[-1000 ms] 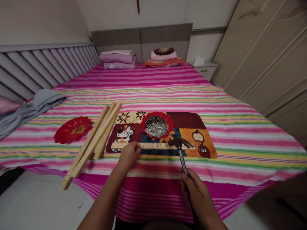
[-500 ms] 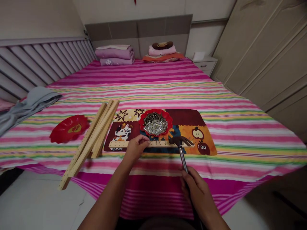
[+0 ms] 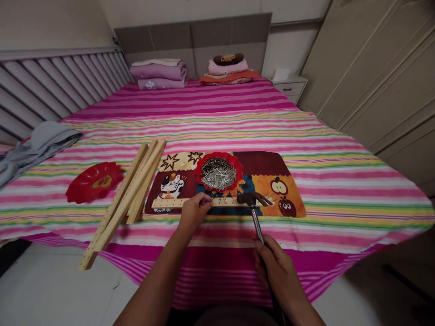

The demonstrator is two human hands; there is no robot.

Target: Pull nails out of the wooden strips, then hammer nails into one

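Observation:
A pale wooden strip (image 3: 170, 203) with rows of small holes lies crosswise on a patterned mat (image 3: 265, 163). Several nails (image 3: 224, 200) stick up from its middle and right part. My left hand (image 3: 195, 210) rests at the strip's middle, thumb and fingertips pinched together on a nail that is mostly hidden. In my right hand (image 3: 277, 262) is the handle of a claw hammer (image 3: 257, 222). The hammer's dark head is over the right part of the strip, beside the nails. Just behind the strip sits a red scalloped dish (image 3: 200, 170) heaped with loose nails (image 3: 219, 174).
Several more drilled wooden strips (image 3: 125, 199) lie stacked left of the mat, overhanging the bed's front edge. Farther left are a red plate (image 3: 93, 182) and grey clothing (image 3: 50, 136). Folded bedding (image 3: 159, 74) lies by the headboard (image 3: 170, 40). Striped cloth (image 3: 190, 129) covers the bed.
The view has shifted slightly. My left hand keeps its pinch at the strip, and the hammer in my right hand stays almost in the same place.

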